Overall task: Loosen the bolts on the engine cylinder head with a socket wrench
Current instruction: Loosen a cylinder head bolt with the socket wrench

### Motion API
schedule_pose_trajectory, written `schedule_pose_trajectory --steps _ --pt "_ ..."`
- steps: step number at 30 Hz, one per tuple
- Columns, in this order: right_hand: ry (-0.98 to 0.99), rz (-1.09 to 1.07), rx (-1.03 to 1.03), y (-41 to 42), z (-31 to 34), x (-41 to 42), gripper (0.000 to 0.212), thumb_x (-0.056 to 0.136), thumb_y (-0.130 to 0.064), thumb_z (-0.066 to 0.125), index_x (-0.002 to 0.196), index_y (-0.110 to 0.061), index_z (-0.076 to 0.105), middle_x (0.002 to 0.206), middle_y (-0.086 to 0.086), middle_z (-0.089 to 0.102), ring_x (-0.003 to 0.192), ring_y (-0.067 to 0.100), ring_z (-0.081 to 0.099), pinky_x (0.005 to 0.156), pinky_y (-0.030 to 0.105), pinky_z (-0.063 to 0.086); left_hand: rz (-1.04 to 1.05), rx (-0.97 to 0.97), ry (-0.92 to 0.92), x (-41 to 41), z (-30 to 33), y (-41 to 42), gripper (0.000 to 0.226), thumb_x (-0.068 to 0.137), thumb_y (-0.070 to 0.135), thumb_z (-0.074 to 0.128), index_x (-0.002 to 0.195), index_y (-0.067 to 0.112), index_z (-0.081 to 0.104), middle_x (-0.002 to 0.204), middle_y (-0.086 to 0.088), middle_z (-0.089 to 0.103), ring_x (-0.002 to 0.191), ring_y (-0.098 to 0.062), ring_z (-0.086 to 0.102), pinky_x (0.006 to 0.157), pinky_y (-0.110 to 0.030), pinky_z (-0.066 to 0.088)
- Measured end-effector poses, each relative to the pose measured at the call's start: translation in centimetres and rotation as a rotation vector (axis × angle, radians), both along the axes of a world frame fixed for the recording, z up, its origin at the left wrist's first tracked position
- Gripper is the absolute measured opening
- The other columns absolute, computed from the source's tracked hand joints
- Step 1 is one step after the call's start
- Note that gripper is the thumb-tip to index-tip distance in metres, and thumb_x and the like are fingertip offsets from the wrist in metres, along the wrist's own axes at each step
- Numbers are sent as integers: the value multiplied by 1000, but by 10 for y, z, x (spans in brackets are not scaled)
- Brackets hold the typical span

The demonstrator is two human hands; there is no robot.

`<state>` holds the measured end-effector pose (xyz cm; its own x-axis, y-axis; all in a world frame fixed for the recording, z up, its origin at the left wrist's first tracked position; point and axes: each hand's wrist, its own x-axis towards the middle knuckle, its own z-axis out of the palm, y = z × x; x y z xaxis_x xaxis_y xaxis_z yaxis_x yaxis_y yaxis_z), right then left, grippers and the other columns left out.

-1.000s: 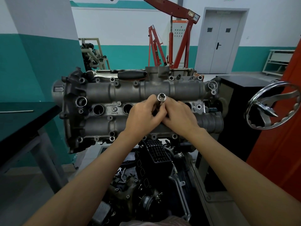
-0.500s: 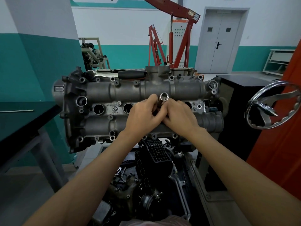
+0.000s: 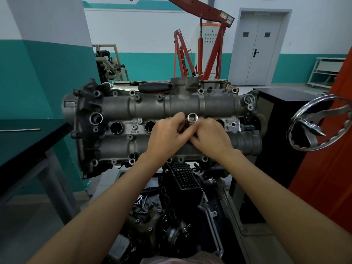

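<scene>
L grip: left hand (image 3: 167, 137) curled round socket tool (image 3: 192, 117), fingers closed on its dark shaft.
R grip: right hand (image 3: 210, 139) pinching same tool just below the open chrome end, touching L hand.
Tool: upright-ish, open end facing cam, over centre valley of cylinder head (image 3: 118, 109).
Head: on engine stand, 2 open plug holes left of hands.
Bkgd: red engine hoist (image 3: 209, 44), chrome handwheel (image 3: 320, 122) at right.

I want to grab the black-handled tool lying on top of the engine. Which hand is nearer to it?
Left. The left hand is just below the black-handled tool, slightly to its right. The right hand is farther right, beyond the socket both hands hold.
</scene>
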<state>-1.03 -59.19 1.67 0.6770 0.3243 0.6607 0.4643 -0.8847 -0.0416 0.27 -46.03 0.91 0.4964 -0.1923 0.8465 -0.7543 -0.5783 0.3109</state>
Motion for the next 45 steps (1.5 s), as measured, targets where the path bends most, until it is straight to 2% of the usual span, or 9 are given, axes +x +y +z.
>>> schedule_pose_trajectory --steps 6,11,14,17,21,28,32,38,45 --pt "11 7 33 -1 -1 3 32 86 -37 41 96 -8 49 89 4 62 74 24 56 66 26 29 -8 -16 32 -1 0 0 35 87 39 49 68 10 39 50 7 38 45 -13 40 45 -29 33" --pt "-25 -9 37 0 -1 3 33 85 -42 51 89 -12 64 83 7 67 79 26 59 66 25 26 -4 -63 -3 2 -1 0 53 84 29 64 52 36 22 39 14 25 40 1 38 44 -12 24" --pt "-27 -21 56 1 1 1 29 86 -35 53 85 -10 67 80 10 68 76 28 59 65 25 23 -30 -76 1 3 -1 0 52 83 30 65 51 34 24 39 12 25 40 -2 36 45 -13 24" --pt "-20 -20 27 0 1 -1 21 87 -23 54 80 -6 65 77 12 66 72 31 57 64 24 21 -12 -43 16 1 -1 0 42 84 40 59 60 15 36 46 10 29 43 -8 33 46 -26 31" --pt "-21 -22 -7 0 -1 2 22 89 -26 47 91 -7 58 88 7 62 78 25 55 63 23 18 -2 -8 23 -1 0 0 43 82 46 42 75 5 48 53 8 39 47 -14 41 47 -33 38" --pt "-7 -26 62 0 -1 5 34 84 -42 44 94 -14 59 89 1 66 80 22 58 67 24 28 33 -11 16 1 -2 1 29 88 30 58 66 22 40 44 14 30 41 -5 36 49 -23 24" --pt "-36 -16 66 1 0 1 21 85 -28 56 83 -11 66 80 7 68 74 28 58 65 25 24 13 -34 3 1 0 1 38 84 32 59 58 29 33 41 13 25 42 -9 29 48 -22 23" --pt "-7 -32 -38 0 -2 5 24 90 -28 43 97 -9 58 94 5 61 81 22 54 71 24 28 15 -12 29 1 -1 0 40 82 43 44 71 5 47 50 9 34 46 -12 38 47 -32 36" --pt "5 -33 12 0 0 4 27 88 -34 46 95 -11 59 92 4 66 82 24 57 69 26 30 41 -8 -5 0 0 0 36 86 30 56 59 11 42 43 11 28 41 -12 34 47 -27 27"
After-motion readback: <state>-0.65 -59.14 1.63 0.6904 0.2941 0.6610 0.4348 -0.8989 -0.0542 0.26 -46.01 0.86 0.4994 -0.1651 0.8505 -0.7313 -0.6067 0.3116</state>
